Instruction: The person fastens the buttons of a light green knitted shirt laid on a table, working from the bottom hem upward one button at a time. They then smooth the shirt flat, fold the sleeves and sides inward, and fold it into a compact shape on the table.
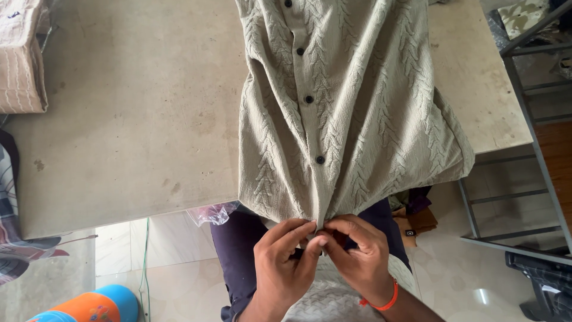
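- The shirt (pixel 345 113), pale grey-green with a raised leaf-like knit, lies face up on the counter (pixel 131 119); its bottom hem hangs over the near counter edge, toward the person.
- Left hand (pixel 281 262) and right hand (pixel 357 256) meet at the lowest point of the shirt's placket, just below the last visible dark button (pixel 320 160). The fingers of both hands are narrowly pinched on the hem fabric.
- Risk: most of the shirt's lower part is unsupported past the counter edge; a strong pull at the hem would likely drag the whole shirt off the counter.
- Risk: the placket edges could be joined out of line, since the cloth is bunched and creased above the hands.
- Risk: the textured knit may snag or stretch under a tight pinch.
- Hidden: whatever sits between the fingertips, button or hole, is covered by the fingers.
- Cut off: the shirt's collar end runs out at the top of the view; a folded striped cloth (pixel 21 59) far left of the shirt is only partly shown.
- Unclear: a crumpled plastic wrap (pixel 213 213) under the shirt's left hem.
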